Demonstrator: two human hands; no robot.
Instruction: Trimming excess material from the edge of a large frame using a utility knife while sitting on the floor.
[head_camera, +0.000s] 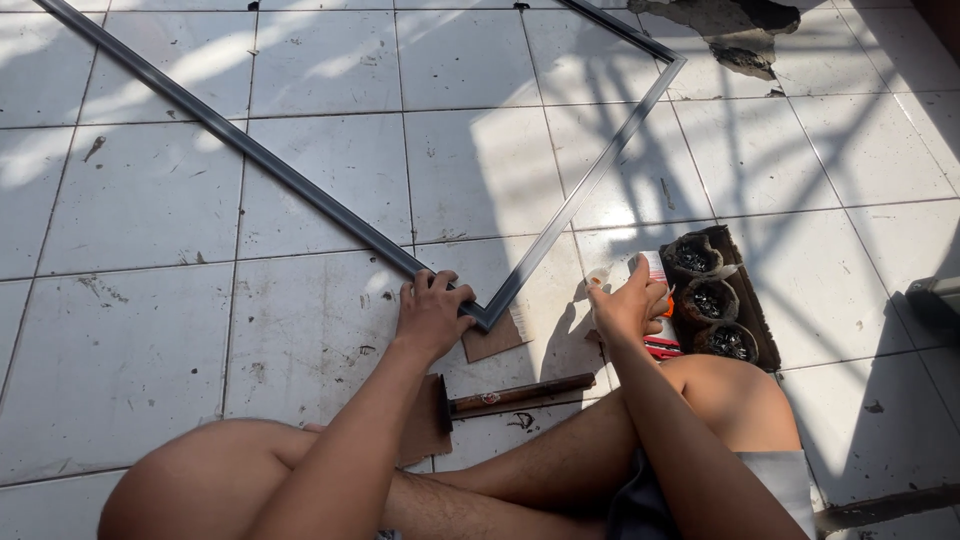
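With your left hand (432, 312) clamped on the frame corner (487, 315) at centre and your right hand (625, 305) gripping a small tube (655, 270), any slackened pressure may shift the joint.

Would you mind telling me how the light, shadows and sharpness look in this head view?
Head view: hard sunlight glares off the white floor tiles; lattice-like shadows cross the upper right, and the right edge lies in shade. The left hand on the metal frame and the right hand look sharp; the near knee is soft.
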